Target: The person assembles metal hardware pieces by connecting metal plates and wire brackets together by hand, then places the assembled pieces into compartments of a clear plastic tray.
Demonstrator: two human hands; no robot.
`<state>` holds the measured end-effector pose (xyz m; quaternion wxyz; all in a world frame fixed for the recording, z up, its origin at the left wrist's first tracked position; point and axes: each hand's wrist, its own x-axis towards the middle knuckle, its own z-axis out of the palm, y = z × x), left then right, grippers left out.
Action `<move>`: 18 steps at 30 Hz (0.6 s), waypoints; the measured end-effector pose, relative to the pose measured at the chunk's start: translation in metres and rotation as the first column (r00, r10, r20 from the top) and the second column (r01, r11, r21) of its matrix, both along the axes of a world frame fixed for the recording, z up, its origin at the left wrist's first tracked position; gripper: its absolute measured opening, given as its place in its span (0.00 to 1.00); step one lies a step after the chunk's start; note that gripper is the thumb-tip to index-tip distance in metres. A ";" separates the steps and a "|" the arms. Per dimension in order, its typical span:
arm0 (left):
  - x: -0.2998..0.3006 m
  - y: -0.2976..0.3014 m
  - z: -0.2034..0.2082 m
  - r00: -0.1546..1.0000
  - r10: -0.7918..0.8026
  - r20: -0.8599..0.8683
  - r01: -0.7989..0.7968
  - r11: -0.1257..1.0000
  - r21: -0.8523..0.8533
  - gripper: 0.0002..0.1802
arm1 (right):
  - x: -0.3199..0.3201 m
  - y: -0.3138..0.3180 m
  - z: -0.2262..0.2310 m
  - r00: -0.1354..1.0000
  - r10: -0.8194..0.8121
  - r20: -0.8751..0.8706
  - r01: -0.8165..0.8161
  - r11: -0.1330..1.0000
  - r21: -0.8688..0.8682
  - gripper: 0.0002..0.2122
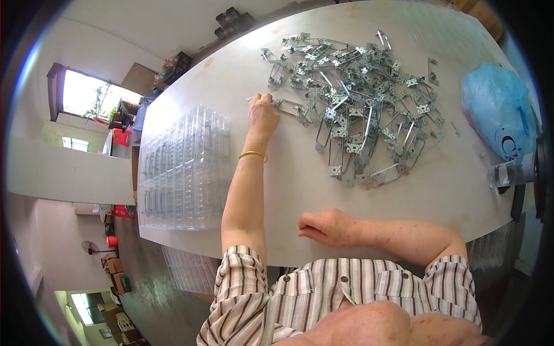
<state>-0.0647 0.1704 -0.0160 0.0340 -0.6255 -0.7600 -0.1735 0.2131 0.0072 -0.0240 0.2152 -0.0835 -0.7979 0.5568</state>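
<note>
Head camera view shows the left hand (263, 115) stretched out over the table (300, 173) to the near-left fringe of a heap of metal bracket-and-rod linkages (358, 109). Its fingers are bunched and bent downward, with bits of metal showing on both sides of them; the fingertips are hidden, so I cannot tell whether they grip a linkage or only press on it. Working at the fringe probably makes sense because the pieces at the centre overlap and look tangled, while those at the edge lie looser.

The right hand (329, 226) rests near the striped shirt (340, 282), fingers folded in toward the palm. No object shows in it, though the inside of the curl is out of sight. Kept low and apart from the heap, it seems to be idle, leaving the reach to the left arm.

Transparent compartment trays (184, 173) are stacked beside the left forearm, likely placed for easy reach from that side; grey shapes show through their pockets. A blue plastic bag (499, 109) and a transparent bottle (505, 174) sit at the right edge, apparently set aside from the metal.
</note>
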 end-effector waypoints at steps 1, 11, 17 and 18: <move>0.003 -0.004 0.003 1.000 0.008 0.016 -0.008 1.000 0.013 0.15 | 0.000 0.000 -0.001 1.000 -0.004 0.003 0.004 1.000 0.001 0.07; 0.059 -0.072 0.043 0.797 -0.243 0.553 0.086 0.952 0.295 0.08 | 0.002 -0.001 -0.004 0.999 -0.037 -0.012 0.037 0.999 0.008 0.07; 0.084 -0.120 0.049 0.642 -0.504 0.577 0.163 0.826 0.539 0.10 | 0.004 0.002 0.012 0.994 0.008 0.111 0.028 0.946 -0.322 0.06; 0.088 -0.127 0.055 0.635 -0.505 0.584 0.159 0.826 0.541 0.10 | 0.005 0.003 0.011 0.996 -0.005 0.091 0.042 0.909 -0.415 0.07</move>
